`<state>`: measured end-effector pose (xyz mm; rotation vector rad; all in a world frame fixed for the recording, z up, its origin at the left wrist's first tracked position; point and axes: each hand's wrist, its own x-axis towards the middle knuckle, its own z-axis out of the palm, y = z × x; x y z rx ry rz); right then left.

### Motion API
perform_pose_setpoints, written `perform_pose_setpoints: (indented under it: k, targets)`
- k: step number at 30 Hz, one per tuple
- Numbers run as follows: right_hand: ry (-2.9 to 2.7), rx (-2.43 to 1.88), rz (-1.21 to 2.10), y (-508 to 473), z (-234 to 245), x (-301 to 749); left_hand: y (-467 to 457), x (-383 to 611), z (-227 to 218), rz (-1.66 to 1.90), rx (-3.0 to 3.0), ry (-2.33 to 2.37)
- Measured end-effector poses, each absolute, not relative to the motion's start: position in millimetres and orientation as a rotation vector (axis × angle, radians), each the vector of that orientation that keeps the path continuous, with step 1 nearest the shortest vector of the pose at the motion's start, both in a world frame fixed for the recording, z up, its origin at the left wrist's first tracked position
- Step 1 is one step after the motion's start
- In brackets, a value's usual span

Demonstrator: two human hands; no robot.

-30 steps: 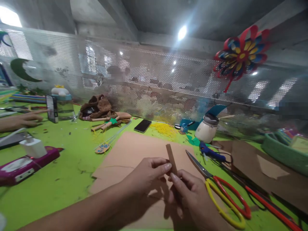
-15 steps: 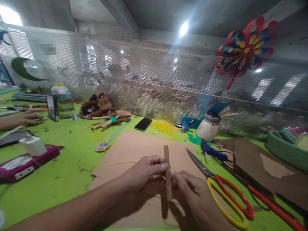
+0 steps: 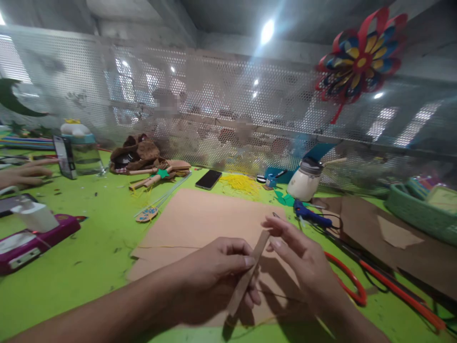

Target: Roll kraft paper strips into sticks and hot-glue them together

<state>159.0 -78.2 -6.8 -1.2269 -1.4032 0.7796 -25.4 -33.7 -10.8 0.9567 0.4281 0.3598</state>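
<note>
My left hand (image 3: 228, 259) pinches a narrow brown cardboard strip (image 3: 246, 281) between thumb and fingers, and the strip slants from lower left to upper right. Around the strip's top end, my right hand (image 3: 300, 257) has its thumb and fingers apart; whether they touch it is hard to tell. Below both hands lie light brown paper sheets (image 3: 207, 214). A thin yellow thread (image 3: 160, 247) runs across the sheets toward my left hand, and its path behind the fingers is hidden. Large scissors show a red handle (image 3: 352, 281) beside my right hand, which covers most of them.
A blue glue gun (image 3: 312, 214), dark brown cardboard (image 3: 367, 224) and a green basket (image 3: 421, 209) are on the right. Farther back are a phone (image 3: 209, 179), yellow shreds (image 3: 239, 185) and a jar (image 3: 305, 181). A purple power strip (image 3: 67, 228) and another person's hand (image 3: 28, 174) are left.
The strip has tilted from nearly upright to a slant. My right hand has moved up from beside its lower part to its top end, now covering the scissors' blades.
</note>
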Motion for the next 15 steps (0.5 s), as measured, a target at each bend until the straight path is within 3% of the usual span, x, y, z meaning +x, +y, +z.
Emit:
perform_pose_setpoints:
  k: [5,15]
  targets:
    - [-1.697,-1.031,0.650,-75,4,182,-40,-27,-4,0.321,0.946,0.395]
    - [-1.646,-1.083,0.993,-74,-1,158,-41,-31,10,0.411,0.960,0.407]
